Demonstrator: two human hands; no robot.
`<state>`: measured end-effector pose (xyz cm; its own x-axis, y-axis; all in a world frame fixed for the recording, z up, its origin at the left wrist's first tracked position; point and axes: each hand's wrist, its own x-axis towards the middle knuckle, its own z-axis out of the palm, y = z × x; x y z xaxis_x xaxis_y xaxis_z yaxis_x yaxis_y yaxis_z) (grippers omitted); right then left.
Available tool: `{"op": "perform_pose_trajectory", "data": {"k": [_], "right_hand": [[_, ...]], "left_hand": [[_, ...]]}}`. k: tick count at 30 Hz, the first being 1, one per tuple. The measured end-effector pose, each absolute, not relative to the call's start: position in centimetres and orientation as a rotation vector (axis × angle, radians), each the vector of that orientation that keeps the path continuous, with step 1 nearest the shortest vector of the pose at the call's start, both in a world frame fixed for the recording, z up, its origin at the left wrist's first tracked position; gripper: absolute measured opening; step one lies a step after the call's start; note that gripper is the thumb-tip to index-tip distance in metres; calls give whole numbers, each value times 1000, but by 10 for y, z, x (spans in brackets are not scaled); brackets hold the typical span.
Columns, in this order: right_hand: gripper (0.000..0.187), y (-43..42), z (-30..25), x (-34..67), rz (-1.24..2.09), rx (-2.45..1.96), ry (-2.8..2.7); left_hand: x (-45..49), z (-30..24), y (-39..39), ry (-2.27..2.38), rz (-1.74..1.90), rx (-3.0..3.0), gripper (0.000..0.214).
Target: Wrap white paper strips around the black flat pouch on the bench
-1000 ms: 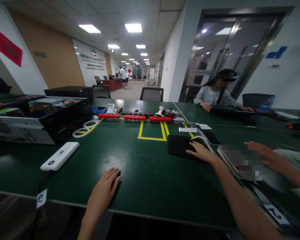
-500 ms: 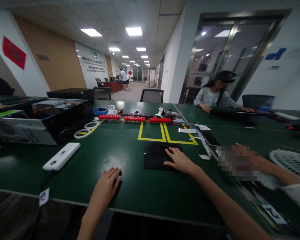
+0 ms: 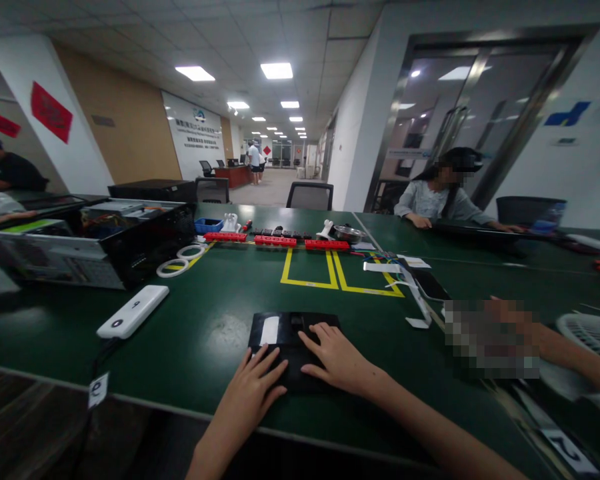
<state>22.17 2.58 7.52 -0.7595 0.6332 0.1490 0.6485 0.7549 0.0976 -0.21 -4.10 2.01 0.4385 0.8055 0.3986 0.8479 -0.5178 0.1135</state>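
The left hand rests on the near left part of a black panel on the green table, the right hand, fingers spread, on its right side. Beyond are yellow tape outlines and three red bars (a white box lies to the left).

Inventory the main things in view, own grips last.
Flat case: 1, black, near table edge
Sticker: 1, white, on the case
Power bank: 1, white, left
Open computer: at least 1, black and grey, left
Rings: 2, white, beside the computer
Bin: 1, blue, far side
Strips: 3, red, far-side row
Bowl: 1, silver, far side
Tape: several, yellow, mid-table
Basket: 1, white, right edge
Table: count unclear, green, foreground
Chairs: several, dark, behind the table
Other people: several, varied clothes, around
Left grip: 1, bare, on case's left
Right grip: 1, bare, on case's right
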Motion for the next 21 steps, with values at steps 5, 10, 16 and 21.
{"op": "perform_pose_trajectory", "data": {"k": [5, 10, 16, 21], "right_hand": [[57, 32, 78, 223, -127, -983, -2843], [43, 66, 86, 251, -126, -1022, -2774], [37, 120, 86, 333, -559, -1754, -2308], [40, 141, 70, 395, -593, -2180, -1988]], "left_hand": [[-10, 27, -39, -1528, -553, -2656, 44], [-11, 33, -33, -1611, -518, -2693, 41], [-10, 30, -29, -1659, -536, -2711, 41], [-10, 30, -31, -1656, -556, -2713, 41]]}}
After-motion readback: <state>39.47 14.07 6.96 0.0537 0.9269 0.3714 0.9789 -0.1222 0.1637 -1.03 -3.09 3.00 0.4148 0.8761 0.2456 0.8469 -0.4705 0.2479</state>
